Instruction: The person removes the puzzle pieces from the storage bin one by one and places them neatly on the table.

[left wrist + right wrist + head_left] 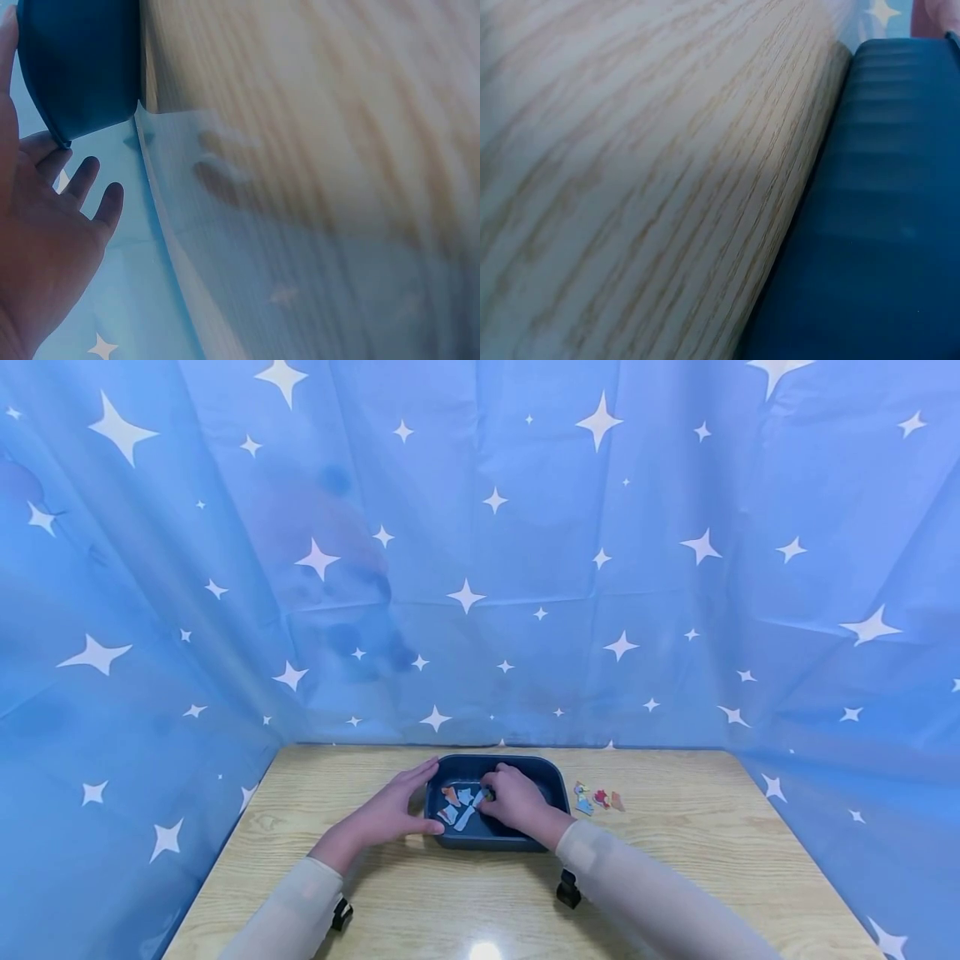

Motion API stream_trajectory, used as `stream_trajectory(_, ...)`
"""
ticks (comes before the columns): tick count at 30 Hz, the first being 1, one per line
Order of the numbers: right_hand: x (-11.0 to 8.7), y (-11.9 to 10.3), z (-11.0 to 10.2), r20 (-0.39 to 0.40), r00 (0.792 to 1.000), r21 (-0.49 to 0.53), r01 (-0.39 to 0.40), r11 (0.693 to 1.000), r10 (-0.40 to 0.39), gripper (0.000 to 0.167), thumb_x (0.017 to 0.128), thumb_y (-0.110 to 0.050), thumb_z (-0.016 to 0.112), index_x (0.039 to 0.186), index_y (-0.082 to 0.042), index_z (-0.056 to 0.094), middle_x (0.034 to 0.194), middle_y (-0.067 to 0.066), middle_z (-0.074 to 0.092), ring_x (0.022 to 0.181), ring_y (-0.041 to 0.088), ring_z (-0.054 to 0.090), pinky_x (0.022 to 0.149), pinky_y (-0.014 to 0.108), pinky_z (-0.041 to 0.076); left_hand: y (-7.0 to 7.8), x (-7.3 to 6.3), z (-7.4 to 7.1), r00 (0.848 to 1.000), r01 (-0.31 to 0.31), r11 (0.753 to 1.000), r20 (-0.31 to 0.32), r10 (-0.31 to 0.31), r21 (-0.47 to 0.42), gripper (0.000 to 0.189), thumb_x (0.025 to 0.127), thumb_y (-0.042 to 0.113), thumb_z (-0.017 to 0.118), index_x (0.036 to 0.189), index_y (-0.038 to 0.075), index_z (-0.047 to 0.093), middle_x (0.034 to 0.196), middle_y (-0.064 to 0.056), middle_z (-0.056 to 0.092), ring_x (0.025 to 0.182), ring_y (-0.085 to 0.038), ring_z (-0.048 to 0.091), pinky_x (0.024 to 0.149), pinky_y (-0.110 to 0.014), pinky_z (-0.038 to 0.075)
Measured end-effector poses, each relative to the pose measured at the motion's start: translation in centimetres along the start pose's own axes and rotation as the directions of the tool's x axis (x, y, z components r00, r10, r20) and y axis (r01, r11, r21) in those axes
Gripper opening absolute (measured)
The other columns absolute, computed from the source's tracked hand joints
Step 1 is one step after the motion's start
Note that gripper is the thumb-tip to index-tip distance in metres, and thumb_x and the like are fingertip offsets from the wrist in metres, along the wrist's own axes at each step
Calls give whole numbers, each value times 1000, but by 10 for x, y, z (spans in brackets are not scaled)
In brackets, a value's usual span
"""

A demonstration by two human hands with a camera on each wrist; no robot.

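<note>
A dark blue rectangular tray (495, 843) with raised walls sits on the table. Several small flat printed pieces (448, 814), pale blue and orange, lie in its left half. My left hand (390, 806) spans the tray's left end, thumb at the near corner and fingertips at the far one. In the left wrist view its fingers (112, 202) are spread, some touching the rim. My right hand (513, 797) reaches inside the tray, fingers bent down, pinching a small flat printed piece (489, 795) mostly hidden by the fingertips. The right wrist view shows only the tray's outer wall (877, 195), not that hand's fingers.
Just right of the tray, several more printed pieces (583, 799) lie on the wooden table (690, 852). A blue curtain with white stars (480, 543) hangs behind and on both sides. Black wrist-camera mounts (567, 889) show under the forearms.
</note>
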State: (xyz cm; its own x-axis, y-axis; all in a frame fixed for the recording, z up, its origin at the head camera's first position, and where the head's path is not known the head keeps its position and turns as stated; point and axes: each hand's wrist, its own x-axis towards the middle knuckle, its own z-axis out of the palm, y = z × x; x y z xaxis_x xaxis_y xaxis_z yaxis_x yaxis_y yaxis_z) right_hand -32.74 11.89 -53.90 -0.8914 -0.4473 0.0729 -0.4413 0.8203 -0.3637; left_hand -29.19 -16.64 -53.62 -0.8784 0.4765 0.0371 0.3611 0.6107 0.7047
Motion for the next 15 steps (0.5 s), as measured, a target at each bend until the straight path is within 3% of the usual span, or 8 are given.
stream_trajectory(10, 2, -3, 4, 7, 999, -58, -44, 997, 44, 43, 97, -41, 87, 128, -12, 82, 113, 4, 70, 99, 20, 65, 85, 42, 61, 0, 0, 1, 1000, 1, 1000, -2, -1, 4, 110, 91, 52, 90, 177, 22, 29, 184, 4, 20, 167, -40, 21, 130, -68, 27)
stream_trajectory(15, 3, -4, 3, -2, 1000, -73, -29, 997, 29, 38, 96, -39, 89, 122, -12, 83, 107, 3, 69, 94, 18, 63, 82, 41, 60, -1, 0, 1, 1000, 7, 1000, -4, -7, 3, 110, 91, 52, 90, 177, 24, 28, 184, 5, 20, 167, -39, 20, 130, -68, 27)
